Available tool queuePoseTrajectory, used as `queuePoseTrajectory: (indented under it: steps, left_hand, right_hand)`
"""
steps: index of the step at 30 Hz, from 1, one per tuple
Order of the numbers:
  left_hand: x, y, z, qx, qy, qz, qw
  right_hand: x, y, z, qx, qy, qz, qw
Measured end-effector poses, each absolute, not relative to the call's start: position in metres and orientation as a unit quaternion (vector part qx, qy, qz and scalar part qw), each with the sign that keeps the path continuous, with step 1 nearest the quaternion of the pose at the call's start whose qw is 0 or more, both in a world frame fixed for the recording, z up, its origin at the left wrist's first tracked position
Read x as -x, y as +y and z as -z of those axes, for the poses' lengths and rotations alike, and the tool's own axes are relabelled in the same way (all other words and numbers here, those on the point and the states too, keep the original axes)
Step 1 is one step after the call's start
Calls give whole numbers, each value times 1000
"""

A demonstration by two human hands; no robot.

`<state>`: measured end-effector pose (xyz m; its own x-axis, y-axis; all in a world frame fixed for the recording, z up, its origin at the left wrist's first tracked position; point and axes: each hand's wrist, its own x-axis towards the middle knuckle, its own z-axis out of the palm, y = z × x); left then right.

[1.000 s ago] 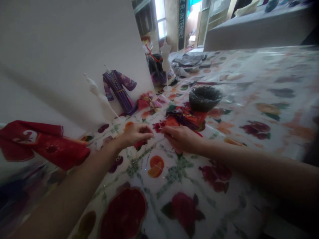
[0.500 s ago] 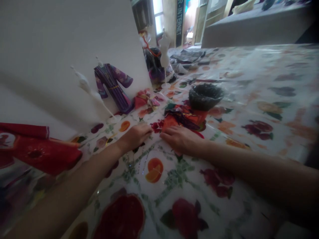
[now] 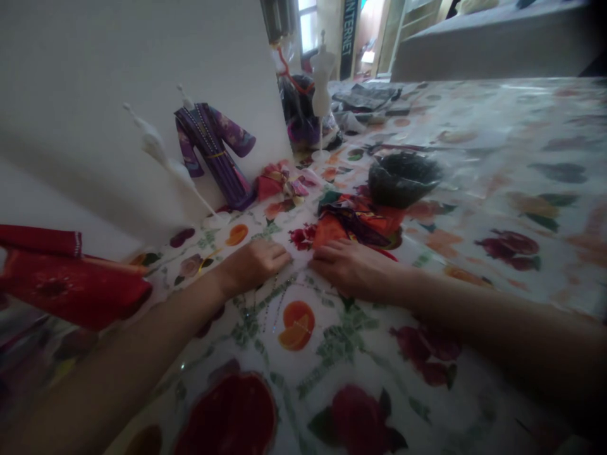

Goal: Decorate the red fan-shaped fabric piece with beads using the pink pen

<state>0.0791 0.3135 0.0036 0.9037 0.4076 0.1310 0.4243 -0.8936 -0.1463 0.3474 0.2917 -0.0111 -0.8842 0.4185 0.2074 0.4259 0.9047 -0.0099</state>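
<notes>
We note the left hand point(image 3: 256, 261) and right hand point(image 3: 349, 268) have turned palm-down near glittering strands point(image 3: 279, 309); handling appears ongoing, grip we cannot tell.

Bare left hand point(image 3: 258, 262) and right hand point(image 3: 353, 268), with bare forearms point(image 3: 159, 338).
Slim wrists point(image 3: 225, 281) are seen uncovered, the forearms are broadened toward their near ends and dimmed by shadow, and details of the fingers point(image 3: 281, 256) are blurred.

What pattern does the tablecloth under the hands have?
White, printed with fruit, flowers and green leaves; the tablecloth shows best in the head view.
</notes>
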Motion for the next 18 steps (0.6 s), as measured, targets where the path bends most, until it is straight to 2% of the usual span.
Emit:
queuePoseTrajectory:
  steps: [8, 18]
  left_hand:
    - [-71, 300, 0, 968, -227, 50, 97]
    - [-72, 292, 1, 947, -297, 77, 94]
  right_hand:
    - [-360, 279, -1, 230, -970, 8, 76]
    - [-357, 278, 15, 260, -958, 41, 112]
